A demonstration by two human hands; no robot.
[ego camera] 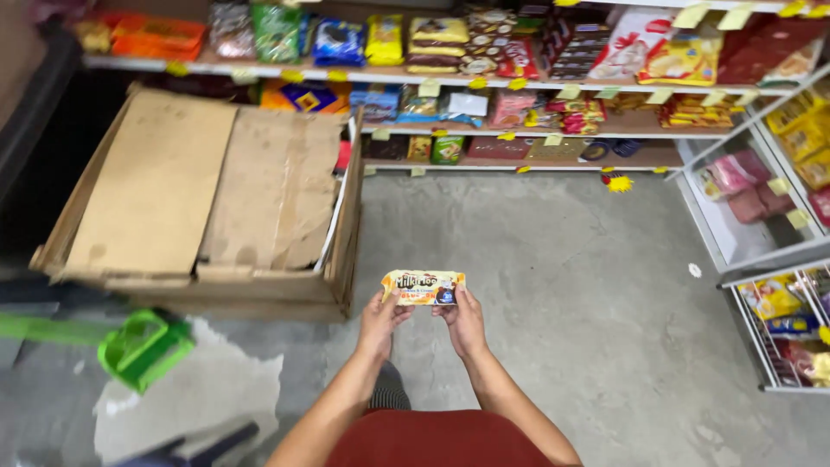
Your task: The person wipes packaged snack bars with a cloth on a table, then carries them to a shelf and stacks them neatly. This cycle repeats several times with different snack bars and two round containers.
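Flat yellow-and-white snack pack point(423, 287), face up

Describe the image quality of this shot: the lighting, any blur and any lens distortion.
Head view: even indoor light with soft shadows and no strong glare on the grey floor; the snack packet, held by the left hand and right hand, is fairly sharp; the top shelves and wire rack are smeared and bowed toward the edges.
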